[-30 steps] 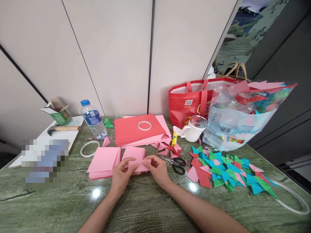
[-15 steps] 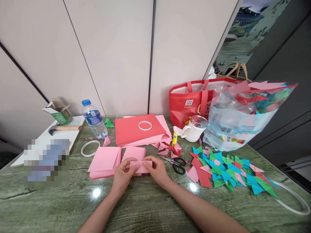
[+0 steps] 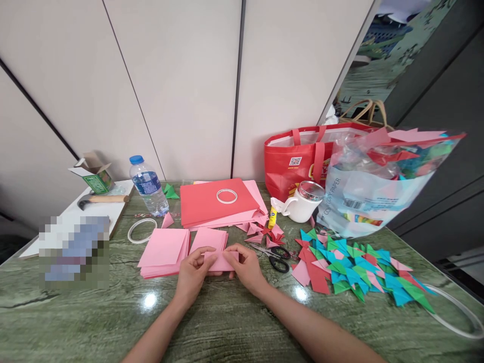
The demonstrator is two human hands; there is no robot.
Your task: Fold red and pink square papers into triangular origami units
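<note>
Pinching a small folded pink paper strip (image 3: 221,260) at both ends: left hand (image 3: 194,275) thumb and fingers closed on its left edge, right hand (image 3: 247,267) closed on its right edge. Strip sits low over the green marbled tabletop (image 3: 227,322), at the front edge of two stacks of pink paper squares (image 3: 164,247). Black-handled scissors (image 3: 274,254) just right of the right hand, loose coloured folded triangles (image 3: 359,264) further right. Likely risk: uneven thumb pressure skews the crease, or layers slide out of line between the fingers

We pinch a small pink paper (image 3: 221,261) between left hand (image 3: 193,275) and right hand (image 3: 247,268), near the table's (image 3: 113,322) front edge, beside pink stacks (image 3: 164,247).
</note>
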